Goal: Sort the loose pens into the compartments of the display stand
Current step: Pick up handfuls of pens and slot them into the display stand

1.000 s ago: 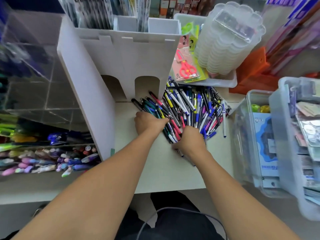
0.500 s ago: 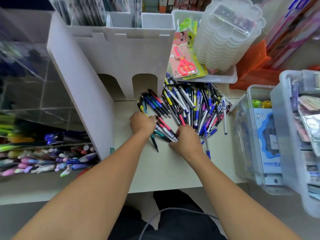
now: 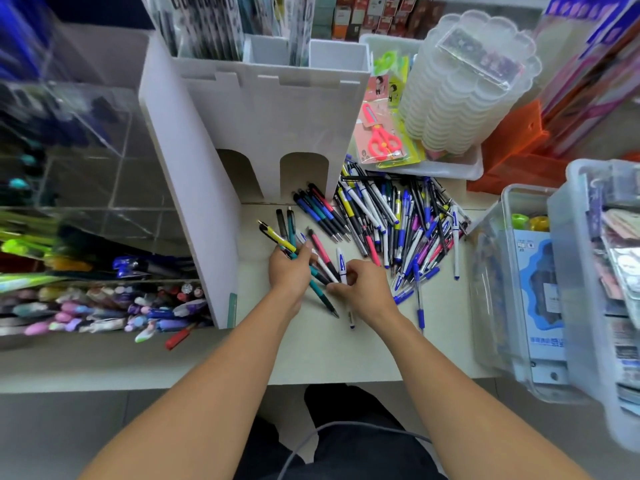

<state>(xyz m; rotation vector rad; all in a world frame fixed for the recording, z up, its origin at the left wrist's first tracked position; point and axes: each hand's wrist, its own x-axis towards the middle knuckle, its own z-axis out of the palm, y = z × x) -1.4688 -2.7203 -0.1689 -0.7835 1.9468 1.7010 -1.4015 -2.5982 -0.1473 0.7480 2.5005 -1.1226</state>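
Left hand (image 3: 289,270) fingers grip fanned pen bundle (image 3: 294,242); right hand (image 3: 363,289) fingers pinch white pen (image 3: 342,266) beside bundle. Risk: loose fan slips, scatters near stand (image 3: 263,133).

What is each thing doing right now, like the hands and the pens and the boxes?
Left hand: gripping a fanned bunch of pens.
Right hand: pinching a white pen.
Pen pile: loose, jumbled on the table.
White stand: upright, arched openings look empty.
Red scissors: closed, in packaging.
Stacked clear trays: piled in a white bin.
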